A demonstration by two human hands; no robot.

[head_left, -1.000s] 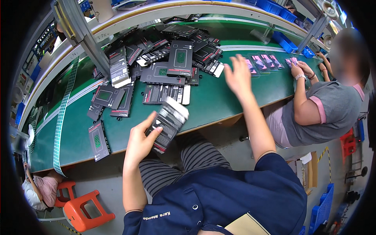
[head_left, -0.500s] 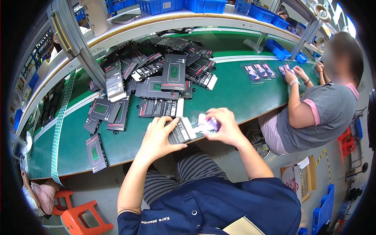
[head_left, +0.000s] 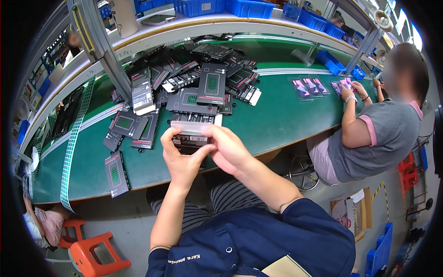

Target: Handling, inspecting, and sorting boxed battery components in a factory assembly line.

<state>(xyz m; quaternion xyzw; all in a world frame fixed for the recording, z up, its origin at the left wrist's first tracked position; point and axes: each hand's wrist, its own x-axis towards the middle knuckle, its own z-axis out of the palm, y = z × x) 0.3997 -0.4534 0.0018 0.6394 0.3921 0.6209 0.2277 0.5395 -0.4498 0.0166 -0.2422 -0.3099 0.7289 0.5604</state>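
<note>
1. Flat black boxes, a small stack [head_left: 190, 136] of them, sit in our grip above the near edge of the green bench [head_left: 286, 120], just in front of our chest.
2. Far left, we see a pale gridded strip [head_left: 71, 147] running down the bench, and a lone black box [head_left: 116, 169] lying flat near the near edge, well apart from us.
3. Our left hand [head_left: 181, 159] clamps the stack from the left and below, fingers curled over its top edge.
4. Our right hand [head_left: 227, 148] presses the stack's right end, thumb and fingers closed on it, touching the left hand.
5. Just beyond the stack, a loose heap of black boxes [head_left: 194, 85] covers the bench; a slanted metal post [head_left: 104, 51] stands at its left.
6. Farther right, pink packets [head_left: 310, 87] lie in a row before a seated person in grey [head_left: 369, 134].
7. Blue bins [head_left: 226, 7] line the far shelf; we cannot tell their contents.
</note>
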